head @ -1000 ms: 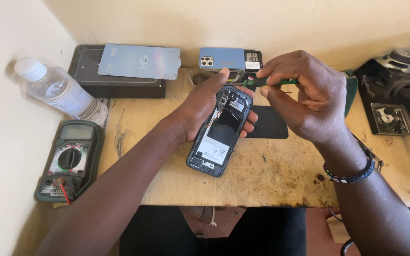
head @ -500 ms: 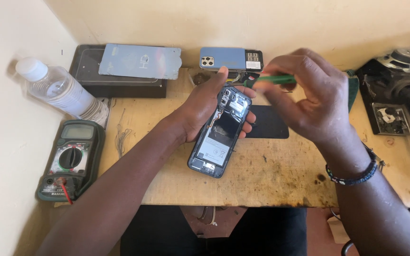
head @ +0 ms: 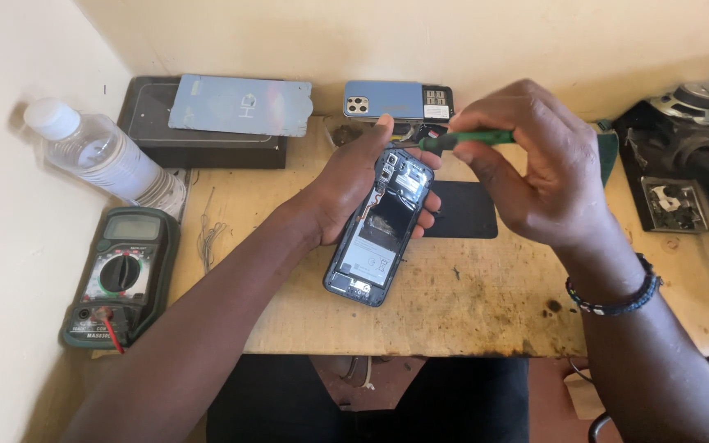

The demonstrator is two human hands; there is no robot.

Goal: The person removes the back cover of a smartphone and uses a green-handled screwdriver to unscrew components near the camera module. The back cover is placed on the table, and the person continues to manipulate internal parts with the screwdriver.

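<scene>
**Opened phone held tilted under a screwdriver tip**

The wooden table (head: 486,303) fills the middle of the frame, stained dark toward its lower right edge. At centre, the left hand (head: 354,184) cradles an opened phone (head: 381,238) from beneath, fingers curled round its far edge and thumb raised near its top corner. The phone is lifted slightly off the table, back cover off, battery and boards exposed. Its long axis runs diagonally: the camera end points to the upper right of the frame, the bottom end to the lower left, toward the table's near edge.

The right hand (head: 535,176), at centre right, is closed narrowly around a green screwdriver (head: 463,139), pinched between thumb and fingertips. The tool lies nearly level, its tip pointing left to the phone's upper end.

Judging from this, the main risk is a slip: with the phone propped only on a palm, sideways pressure from the tip could skid across the exposed board or flex cable and scratch or tear it. A loosened screw could also drop and roll away over the table, since nothing below would catch it. If the tilt steepens, the phone could slide out of the hand's light grip.
</scene>
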